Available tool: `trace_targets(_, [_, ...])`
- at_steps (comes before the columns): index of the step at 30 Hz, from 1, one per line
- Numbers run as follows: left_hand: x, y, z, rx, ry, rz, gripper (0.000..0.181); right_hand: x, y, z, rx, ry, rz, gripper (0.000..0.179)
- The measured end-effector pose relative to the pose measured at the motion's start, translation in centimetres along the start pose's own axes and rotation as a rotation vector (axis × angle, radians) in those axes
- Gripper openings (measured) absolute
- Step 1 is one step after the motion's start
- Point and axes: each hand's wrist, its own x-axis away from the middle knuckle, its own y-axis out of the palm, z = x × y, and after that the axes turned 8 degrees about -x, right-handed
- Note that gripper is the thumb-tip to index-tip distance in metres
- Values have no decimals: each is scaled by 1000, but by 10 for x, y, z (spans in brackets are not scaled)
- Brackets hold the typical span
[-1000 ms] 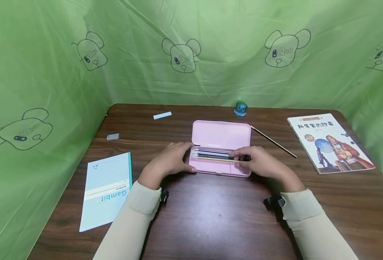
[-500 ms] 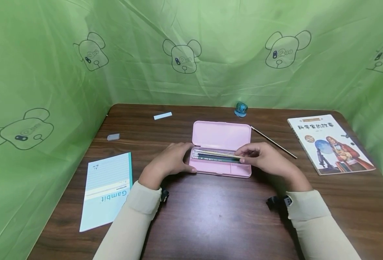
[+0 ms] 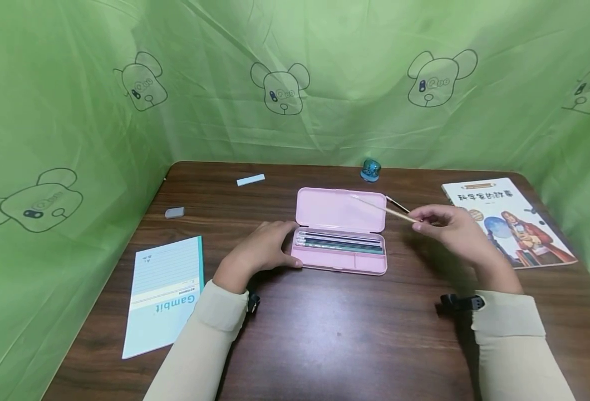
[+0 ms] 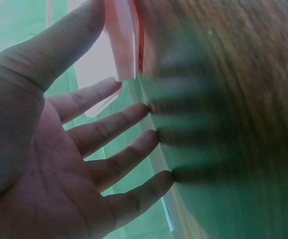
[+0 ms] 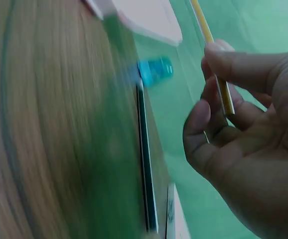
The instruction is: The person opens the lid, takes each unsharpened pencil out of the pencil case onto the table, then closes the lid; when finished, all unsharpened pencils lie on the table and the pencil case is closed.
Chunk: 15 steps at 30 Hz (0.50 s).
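Observation:
A pink pencil case (image 3: 325, 258) lies on the table with its lid (image 3: 320, 209) folded back. Several pencils (image 3: 337, 243) lie side by side in its long compartment. My left hand (image 3: 260, 250) rests at the case's left end, thumb at the front corner; its fingers (image 4: 126, 119) are spread and straight in the left wrist view. To the right of the case, my right hand (image 3: 457, 234) pinches a yellow pencil (image 3: 382, 208) by one end, between thumb and fingertips. That pencil is raised and overlaps the lid. Behind it a dark pencil (image 3: 397, 204) lies on the table, partly hidden by the hand.
A blue pencil sharpener (image 3: 370, 170) stands at the back edge. At the right lies a picture-covered book (image 3: 475, 192). On the left are a notebook (image 3: 162, 301), a grey eraser (image 3: 175, 212) and a pale strip (image 3: 250, 180). Green fabric (image 3: 345, 133) hangs around the table.
My right hand has lifted the yellow pencil out of the case and moved right with it. My left hand has stayed at the case's left end.

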Motion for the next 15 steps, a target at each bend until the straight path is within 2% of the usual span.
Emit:
trace_targets(4, [0,-1,0,-3,3,3,88,4,-20,16,-48,44,87,30])
trace_targets(8, [1,-1,0,-4,3,5,87,5,-30,30,-49,59,147,32])
trace_targets(15, [0,0,1,-5,-6,3,88,2,-26,45,167,55,182,23])
